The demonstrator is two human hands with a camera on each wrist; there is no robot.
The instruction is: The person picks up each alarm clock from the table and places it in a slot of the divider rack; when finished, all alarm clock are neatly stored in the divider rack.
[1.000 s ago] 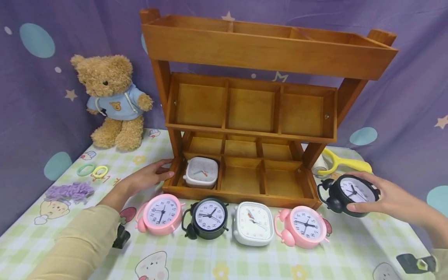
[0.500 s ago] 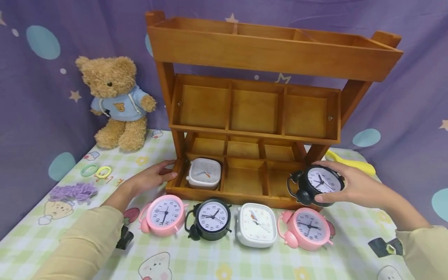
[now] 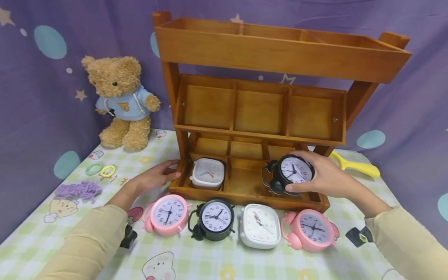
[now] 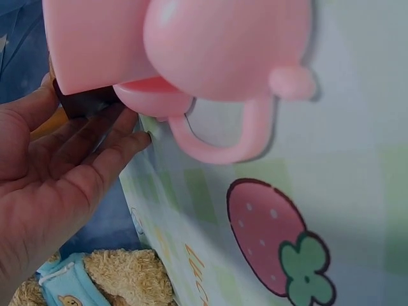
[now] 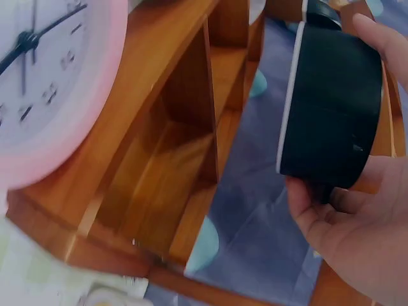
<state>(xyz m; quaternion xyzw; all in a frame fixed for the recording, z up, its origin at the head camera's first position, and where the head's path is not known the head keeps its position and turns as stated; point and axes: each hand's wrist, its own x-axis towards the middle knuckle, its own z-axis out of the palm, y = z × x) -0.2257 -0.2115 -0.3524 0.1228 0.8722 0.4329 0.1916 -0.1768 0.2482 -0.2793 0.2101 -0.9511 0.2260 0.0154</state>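
Observation:
My right hand [image 3: 327, 177] grips a black twin-bell alarm clock [image 3: 295, 170] by its rim, thumb in front and fingers behind. The clock hangs over the right part of the wooden shelf's [image 3: 266, 58] bottom tier, its dial facing up and its bells to the left. In the right wrist view the clock's black side [image 5: 331, 108] shows between thumb and fingers. My left hand [image 3: 154, 179] rests its fingers and thumb against the left end of the bottom tier. A white square clock [image 3: 208, 173] lies in that tier's left compartment.
In front of the shelf lie a pink alarm clock [image 3: 168, 215], a black one [image 3: 216, 219], a white square one [image 3: 260, 226] and another pink one [image 3: 312, 230]. A teddy bear [image 3: 122, 101], two hair rings, a purple scrunchie [image 3: 78, 190] and a yellow-handled tool [image 3: 360, 168] surround it.
My right hand has carried the black alarm clock leftward from beside the shelf to over its bottom right part. My left hand stays at the shelf's left end. The head view has shifted slightly.

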